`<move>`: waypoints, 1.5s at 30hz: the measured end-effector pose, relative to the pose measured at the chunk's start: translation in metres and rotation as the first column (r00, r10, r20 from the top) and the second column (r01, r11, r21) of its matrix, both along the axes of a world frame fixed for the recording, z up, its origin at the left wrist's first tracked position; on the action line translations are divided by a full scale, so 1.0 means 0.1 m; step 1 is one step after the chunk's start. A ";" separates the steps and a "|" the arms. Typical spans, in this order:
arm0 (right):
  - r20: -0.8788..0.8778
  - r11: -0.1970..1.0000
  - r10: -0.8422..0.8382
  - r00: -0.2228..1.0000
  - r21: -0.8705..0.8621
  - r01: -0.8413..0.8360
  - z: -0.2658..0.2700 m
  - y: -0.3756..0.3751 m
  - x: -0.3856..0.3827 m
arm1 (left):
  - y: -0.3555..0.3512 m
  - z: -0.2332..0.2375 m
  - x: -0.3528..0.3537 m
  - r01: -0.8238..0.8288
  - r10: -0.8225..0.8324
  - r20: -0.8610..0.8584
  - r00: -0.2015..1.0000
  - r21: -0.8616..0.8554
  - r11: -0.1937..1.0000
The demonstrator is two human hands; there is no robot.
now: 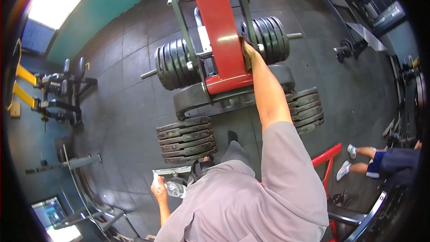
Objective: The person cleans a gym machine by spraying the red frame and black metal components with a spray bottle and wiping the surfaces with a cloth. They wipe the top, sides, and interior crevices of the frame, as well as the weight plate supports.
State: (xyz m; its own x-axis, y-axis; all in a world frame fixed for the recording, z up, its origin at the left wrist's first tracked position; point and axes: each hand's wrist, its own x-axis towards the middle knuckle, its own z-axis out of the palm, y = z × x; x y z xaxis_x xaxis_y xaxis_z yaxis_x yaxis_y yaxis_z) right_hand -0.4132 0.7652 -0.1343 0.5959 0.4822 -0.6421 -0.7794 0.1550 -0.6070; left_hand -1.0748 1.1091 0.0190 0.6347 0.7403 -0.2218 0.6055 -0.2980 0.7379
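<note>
Stretched forward, my right hand (pixel 252 51) presses a brown cloth (pixel 247 62) against the right side of the red beam (pixel 219 27) of a weight machine. Its fingers are partly hidden by the cloth and the angle. Low at my left side, my left hand (pixel 158 190) is closed around a clear spray bottle (pixel 175 190) with a white spray head. Black weight plates (pixel 177 65) are loaded on the machine's left bar, and more plates (pixel 268 40) sit on its right bar. A dark padded part (pixel 192 98) runs below the beam's near end.
Worn plates (pixel 186 141) are stacked near my feet on the left, with another stack (pixel 307 110) on the right. A yellow-armed machine (pixel 49 94) stands far left. At right, a person (pixel 376 163) is partly visible near a red frame (pixel 326 156). Dark tiles cover the floor (pixel 121 125).
</note>
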 end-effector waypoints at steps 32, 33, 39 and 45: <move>0.412 0.765 0.291 0.863 -0.642 0.049 0.47 1.75 -0.59 | -0.65 -0.30 -0.50 -0.242 0.243 -0.003 0.970 0.099 0.965; 0.473 0.572 0.495 0.729 -0.809 0.137 0.76 1.74 -0.80 | -0.64 -0.39 -0.55 -0.228 0.230 -0.004 0.973 0.113 0.967; 0.461 0.457 0.878 -0.130 -0.724 0.517 1.44 1.26 -2.32 | -0.63 -0.40 -0.42 -0.167 0.164 0.041 0.986 0.100 0.981; 0.370 0.558 0.812 -0.451 -0.718 0.417 1.28 1.03 -2.51 | -0.63 -0.60 -0.43 -0.199 0.183 0.133 0.974 0.123 0.972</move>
State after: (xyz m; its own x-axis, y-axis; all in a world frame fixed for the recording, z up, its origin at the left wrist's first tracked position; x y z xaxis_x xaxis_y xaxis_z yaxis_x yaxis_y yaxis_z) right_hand -0.6639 0.8680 -0.0064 0.4386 0.8622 0.2533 0.8954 -0.4434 -0.0410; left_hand -1.1174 1.0465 -0.0406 0.4945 0.8681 -0.0429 0.5707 -0.2871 0.7693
